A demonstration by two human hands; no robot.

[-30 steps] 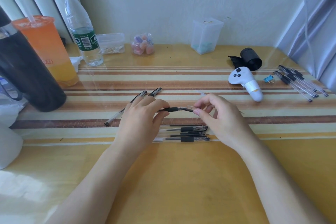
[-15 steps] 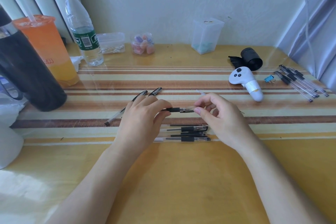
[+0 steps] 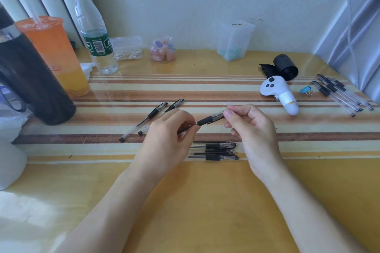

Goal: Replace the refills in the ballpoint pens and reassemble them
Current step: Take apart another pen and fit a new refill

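One orange cup (image 3: 55,55) is holding a straw, and one water bottle (image 3: 94,33) is standing nearly empty. Three clear containers are lining the wall: a tall box (image 3: 234,41) holding teal bits, a flat box (image 3: 127,47) holding cotton swabs, and a jar (image 3: 162,49) holding pastel pieces. The left hand (image 3: 166,139) and right hand (image 3: 253,129) are each pinching an end of one pen (image 3: 210,119) above the mat (image 3: 205,88). Two far pens (image 3: 144,122) are lying beyond, and two near pens (image 3: 213,146) below.

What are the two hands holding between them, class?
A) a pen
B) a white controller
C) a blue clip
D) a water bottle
A: the left hand and the right hand each pinch one end of the same pen, its black grip showing between them.
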